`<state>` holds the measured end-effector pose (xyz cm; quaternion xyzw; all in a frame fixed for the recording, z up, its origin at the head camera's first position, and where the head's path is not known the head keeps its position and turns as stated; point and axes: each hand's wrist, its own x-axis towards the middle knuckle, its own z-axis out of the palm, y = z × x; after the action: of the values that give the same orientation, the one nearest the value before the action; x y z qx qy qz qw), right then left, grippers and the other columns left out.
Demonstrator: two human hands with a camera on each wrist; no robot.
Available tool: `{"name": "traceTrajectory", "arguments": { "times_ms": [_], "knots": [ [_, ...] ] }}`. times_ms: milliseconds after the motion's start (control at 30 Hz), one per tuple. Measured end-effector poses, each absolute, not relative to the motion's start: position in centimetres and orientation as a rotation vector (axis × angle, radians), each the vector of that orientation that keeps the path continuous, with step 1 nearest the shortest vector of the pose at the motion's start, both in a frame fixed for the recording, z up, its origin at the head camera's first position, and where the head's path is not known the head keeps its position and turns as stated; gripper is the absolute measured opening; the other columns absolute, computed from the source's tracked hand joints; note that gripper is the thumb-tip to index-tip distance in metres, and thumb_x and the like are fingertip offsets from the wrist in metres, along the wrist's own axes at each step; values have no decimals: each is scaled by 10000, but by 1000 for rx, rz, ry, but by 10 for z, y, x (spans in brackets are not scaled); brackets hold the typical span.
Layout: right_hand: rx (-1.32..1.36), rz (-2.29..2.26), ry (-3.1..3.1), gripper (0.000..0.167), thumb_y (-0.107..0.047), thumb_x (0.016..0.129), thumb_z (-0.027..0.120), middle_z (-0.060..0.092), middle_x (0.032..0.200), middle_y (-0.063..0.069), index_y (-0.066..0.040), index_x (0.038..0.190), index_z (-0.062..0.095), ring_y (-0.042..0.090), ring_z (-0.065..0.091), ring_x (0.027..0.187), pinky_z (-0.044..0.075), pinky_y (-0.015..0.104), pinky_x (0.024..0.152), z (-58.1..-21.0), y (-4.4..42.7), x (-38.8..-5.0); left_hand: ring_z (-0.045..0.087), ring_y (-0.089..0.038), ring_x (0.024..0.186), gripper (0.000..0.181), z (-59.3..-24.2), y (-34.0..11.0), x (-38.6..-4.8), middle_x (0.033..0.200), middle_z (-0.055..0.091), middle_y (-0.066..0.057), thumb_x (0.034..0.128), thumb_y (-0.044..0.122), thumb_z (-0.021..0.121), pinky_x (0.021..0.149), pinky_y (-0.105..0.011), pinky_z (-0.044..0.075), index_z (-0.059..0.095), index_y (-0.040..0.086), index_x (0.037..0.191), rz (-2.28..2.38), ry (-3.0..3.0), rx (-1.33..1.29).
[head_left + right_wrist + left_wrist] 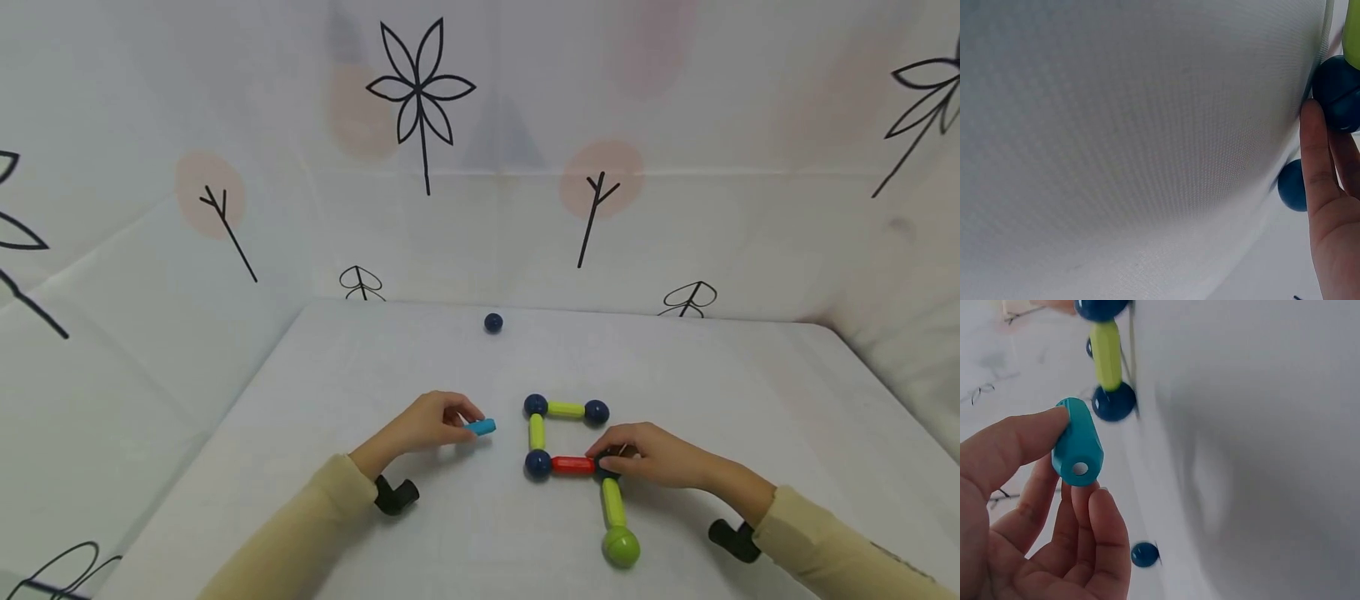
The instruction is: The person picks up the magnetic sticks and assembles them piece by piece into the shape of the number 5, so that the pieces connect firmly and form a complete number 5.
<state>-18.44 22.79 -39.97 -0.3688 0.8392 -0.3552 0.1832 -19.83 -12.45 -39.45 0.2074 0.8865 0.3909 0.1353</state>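
My left hand (431, 423) pinches a light blue magnetic rod (1079, 447) between thumb and fingers, just above the table and left of a joined shape. A pale hole shows in the rod's near end. My right hand (660, 457) grips a dark blue ball (1338, 94) with thumb and fingers, partly covering it. From that ball a red rod (573, 466) runs left to another dark blue ball (537, 464), and a lime rod (612, 502) runs down to a green ball (622, 547). More lime rods and dark blue balls (536, 405) form the shape's left and far sides.
A single dark blue ball (492, 323) lies near the far edge of the white table (360, 358). Patterned white cloth (495, 233) rises behind and along the sides. Black wrist-worn devices (397, 497) hang below both sleeves.
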Motion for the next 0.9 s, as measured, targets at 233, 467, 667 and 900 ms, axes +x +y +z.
{"name": "traceTrajectory", "arguments": {
  "times_ms": [233,467,667,900],
  "knots": [
    [-1045,-996,2370,210,-209,930,580,636,1055,-29,-109,1101,650,73,559,933,490,262,782,-400,228,-184,533,-108,756,181,-389,-100,-178,842,601,97,808,167,732,646,-239,465,689,181,983,1144,2485,721],
    [-1039,-987,2373,212,-205,932,577,634,1061,-27,-106,1104,649,76,558,937,489,261,786,-399,228,-184,543,-56,720,176,-390,-78,-163,850,614,131,793,125,743,644,-214,475,697,174,956,1177,2396,811],
    [-1045,-992,2369,211,-201,935,571,634,1060,-25,-100,1103,648,77,558,944,488,259,788,-399,228,-184,541,-47,674,180,-393,-62,-154,804,601,109,786,124,753,610,-210,477,698,160,953,1195,2317,831],
    [-1030,-999,2369,211,-198,933,573,637,1054,-23,-93,1100,649,80,561,947,484,256,791,-398,228,-183,534,8,672,203,-399,-42,-144,803,598,141,788,106,753,621,-170,474,690,124,980,1154,2230,940]
  ]
}}
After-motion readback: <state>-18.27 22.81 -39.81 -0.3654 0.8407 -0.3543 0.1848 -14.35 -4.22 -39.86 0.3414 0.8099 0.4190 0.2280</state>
